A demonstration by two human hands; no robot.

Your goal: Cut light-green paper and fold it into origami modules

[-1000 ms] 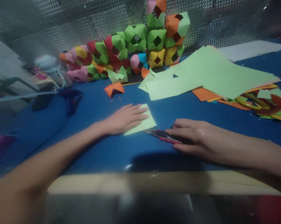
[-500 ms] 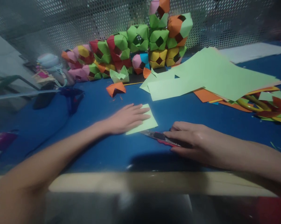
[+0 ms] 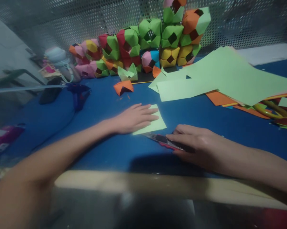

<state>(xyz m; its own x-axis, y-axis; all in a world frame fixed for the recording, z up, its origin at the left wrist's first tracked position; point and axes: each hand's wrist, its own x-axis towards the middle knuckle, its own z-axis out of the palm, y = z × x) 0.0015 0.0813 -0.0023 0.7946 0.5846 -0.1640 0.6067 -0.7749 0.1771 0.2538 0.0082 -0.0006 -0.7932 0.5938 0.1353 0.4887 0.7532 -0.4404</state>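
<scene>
My left hand (image 3: pixel 136 119) lies flat with fingers spread on a small folded piece of light green paper (image 3: pixel 159 122), pressing it to the blue tabletop. Part of the paper is hidden under the palm. My right hand (image 3: pixel 193 138) is closed around a utility knife (image 3: pixel 163 139) with a red and black handle. Its blade points left, with the tip at the paper's near edge; whether it touches or sits inside the fold, I cannot tell. Beyond the left hand lie a folded orange paper piece (image 3: pixel 123 87) and a folded light green one (image 3: pixel 128 73).
Folded-paper blocks (image 3: pixel 129 44) stand stacked along the perforated metal panel (image 3: pixel 133 11). Large green sheets (image 3: pixel 219 73) lie at right, near yellow-handled scissors (image 3: pixel 267 109). A blue glue gun (image 3: pixel 78 93) and a bottle (image 3: pixel 59 60) stand left. The table's pale edge (image 3: pixel 143 181) runs in front.
The knife tip has slid slightly left along the paper's near edge. My left hand stays pressed on the paper. The whole view has shifted a little.
</scene>
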